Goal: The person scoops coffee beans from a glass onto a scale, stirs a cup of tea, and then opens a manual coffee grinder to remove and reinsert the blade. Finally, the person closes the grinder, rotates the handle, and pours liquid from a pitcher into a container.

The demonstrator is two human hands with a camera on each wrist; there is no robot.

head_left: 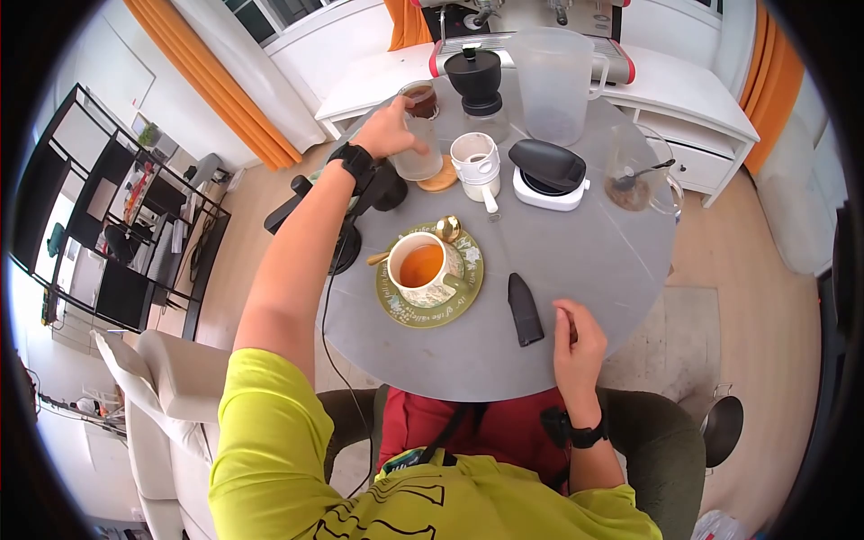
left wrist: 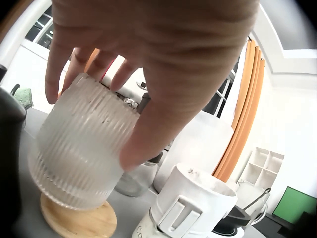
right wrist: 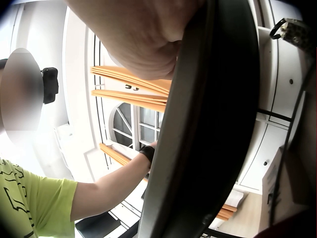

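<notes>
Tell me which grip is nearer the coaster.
Left: the left grip holds the ribbed glass close by the coaster, while the right grip is at the table's near edge.

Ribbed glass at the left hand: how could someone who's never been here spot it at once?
Start at the grey table and find the left hand, stretched toward its far side. The ribbed glass is in that hand's grip, by a round wooden coaster. Fine ribs down its translucent sides set it apart from the opaque white cup beside it.
</notes>
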